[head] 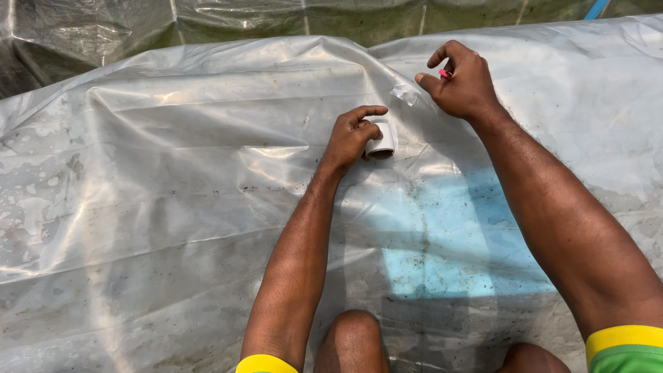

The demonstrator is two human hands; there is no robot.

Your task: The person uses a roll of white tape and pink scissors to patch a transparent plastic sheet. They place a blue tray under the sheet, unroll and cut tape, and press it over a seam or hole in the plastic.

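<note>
**Both hands at a short white tube on clear sheeting**

Your left hand (351, 135) sits just above frame centre, fingers curled around a short white tube (382, 141), thumb and forefinger closed on its left side. The tube lies on its side, open end facing down-frame, resting on the sheet. It looks like rigid plastic pipe: light, stiff, smooth-walled. Judged from that, it should take a firm pinch without deforming, though the wall may be slippery; hold it around the barrel, as you do now, not by the rim.

Your right hand (461, 81) is up and to the right, well apart from the left. Its fingers are closed on a small pink-red object (446, 73), mostly hidden in the grip; cannot tell what it is. The thumb tip presses toward a small crumpled clear scrap (405, 93) that stands up from the sheet just upper right of the tube. Whether it is tape or a fold of film, cannot tell.

Outward: the clear plastic sheeting (173, 173) fills nearly the whole frame, wrinkled, glossy, speckled with dirt and dried water marks toward the left edge. It is soft and thin; expect it to slide, bunch and possibly tear under a hard edge. A pale blue patch (442, 242) shows through it at lower centre-right. Along the top edge, darker greenish film (90, 34) and a blue strip (595, 8) in the upper right corner.

No packages, labels or signs visible anywhere.
</note>
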